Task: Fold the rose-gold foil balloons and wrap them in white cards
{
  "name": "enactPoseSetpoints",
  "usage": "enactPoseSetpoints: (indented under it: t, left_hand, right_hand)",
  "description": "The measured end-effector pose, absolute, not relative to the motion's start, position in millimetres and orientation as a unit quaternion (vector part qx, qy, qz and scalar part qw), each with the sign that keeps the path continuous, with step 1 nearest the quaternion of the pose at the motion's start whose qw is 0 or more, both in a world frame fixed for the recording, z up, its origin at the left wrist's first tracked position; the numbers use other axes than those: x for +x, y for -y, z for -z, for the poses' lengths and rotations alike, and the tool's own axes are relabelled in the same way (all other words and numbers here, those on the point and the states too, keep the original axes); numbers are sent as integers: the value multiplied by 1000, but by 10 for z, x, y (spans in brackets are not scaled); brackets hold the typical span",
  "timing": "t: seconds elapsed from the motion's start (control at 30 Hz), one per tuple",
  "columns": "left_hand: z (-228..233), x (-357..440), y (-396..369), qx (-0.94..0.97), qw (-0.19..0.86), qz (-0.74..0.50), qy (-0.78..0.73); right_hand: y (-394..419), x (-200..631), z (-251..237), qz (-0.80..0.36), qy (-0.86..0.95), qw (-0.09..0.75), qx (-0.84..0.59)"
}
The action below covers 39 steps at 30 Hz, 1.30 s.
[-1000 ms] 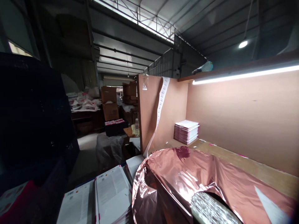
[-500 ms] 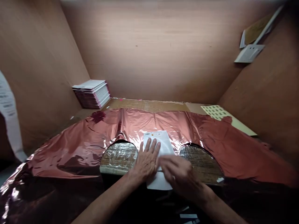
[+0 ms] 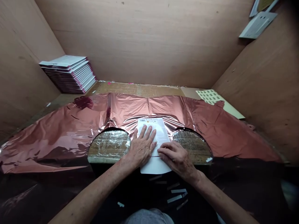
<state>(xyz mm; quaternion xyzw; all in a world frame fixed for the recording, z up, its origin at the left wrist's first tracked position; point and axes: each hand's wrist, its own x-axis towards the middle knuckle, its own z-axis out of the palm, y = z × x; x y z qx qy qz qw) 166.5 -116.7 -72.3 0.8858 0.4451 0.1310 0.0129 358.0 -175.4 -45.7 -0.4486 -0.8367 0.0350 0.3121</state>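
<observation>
A white printed packet with a small barcode lies upright on copper-coloured foil, and its plain lower flap reaches past the foil's edge. My left hand lies flat over the packet's left half, fingers spread and pressing down. At the packet's right edge, close to the line across it, my right hand has its fingers curled together. Its thumb and whatever it pinches are hidden. The foil has two rounded cutouts, one on either side of the packet, with tape-covered board showing through.
A stack of white packets with pink edges leans at the back left. A pale yellow sticker sheet lies back right. Wooden walls enclose the table. A white holder hangs upper right. Loose white strips lie below the table edge.
My right hand was smeared by motion and is now sharp and still at the packet's right edge. My left hand stays flat on the packet. The head view has tilted down.
</observation>
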Motion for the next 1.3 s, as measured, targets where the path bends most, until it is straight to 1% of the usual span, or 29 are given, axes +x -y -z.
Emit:
enactPoseSetpoints:
  t: [0.07, 0.2, 0.3, 0.4, 0.43, 0.5, 0.6, 0.67, 0.73, 0.8, 0.87, 0.97, 1.03, 1.1, 1.17, 1.2, 1.23, 1.3]
  left_hand:
    - [717, 1686, 1168, 887, 14, -127, -444]
    - [676, 1716, 1177, 891, 20, -110, -439]
    - [663, 1715, 1160, 895, 19, -103, -433]
    - [659, 1715, 1087, 896, 20, -102, -431]
    - [651, 1717, 1058, 898, 22, -101, -428]
    - [620, 1713, 1025, 899, 28, -103, -424]
    - [553, 1642, 1119, 891, 32, -159, -425]
    - [530, 1533, 1292, 891, 41, -226, -391]
    - [554, 1398, 1498, 901, 58, -283, -323]
    - [621, 1281, 1664, 909, 65, -311, -271]
    - [703, 1217, 1749, 907, 57, -327, -260]
    - [767, 1237, 1749, 890, 55, -353, -282]
    - [746, 1304, 1724, 872, 74, -366, -315]
    - [690, 1391, 1710, 844, 102, -370, -376]
    - [634, 1480, 1703, 801, 121, -368, -456]
    - [613, 1522, 1698, 778, 119, -364, -497]
    - [599, 1560, 1687, 759, 110, -358, -533]
    - [591, 1621, 1650, 738, 78, -335, -580]
  right_hand:
    - [1832, 3533, 474, 6, 854, 277, -439]
    - [1713, 3424, 469, 60, 875, 195, -440]
    - [1758, 3439, 373, 60, 887, 167, -427]
    - [2006, 3565, 326, -4, 904, 218, -367]
    - [2092, 3619, 342, -2, 906, 245, -346]
    - [2206, 3721, 421, 56, 897, 281, -337]
    - [2211, 3816, 580, 135, 877, 267, -377]
    - [2161, 3841, 655, 139, 877, 252, -385]
    - [2122, 3851, 688, 137, 880, 254, -378]
    - [2110, 3855, 690, 136, 880, 265, -369]
    - [2110, 3849, 679, 130, 878, 285, -361]
    - [2084, 3810, 643, 84, 861, 324, -383]
    - [2032, 3760, 599, 7, 834, 344, -432]
    - [1959, 3699, 547, -82, 795, 346, -492]
    - [1892, 3628, 506, -128, 759, 325, -550]
    - [1869, 3587, 496, -117, 745, 310, -579]
    - [1859, 3543, 497, -81, 733, 296, -607]
    - [1876, 3454, 530, 29, 736, 271, -620]
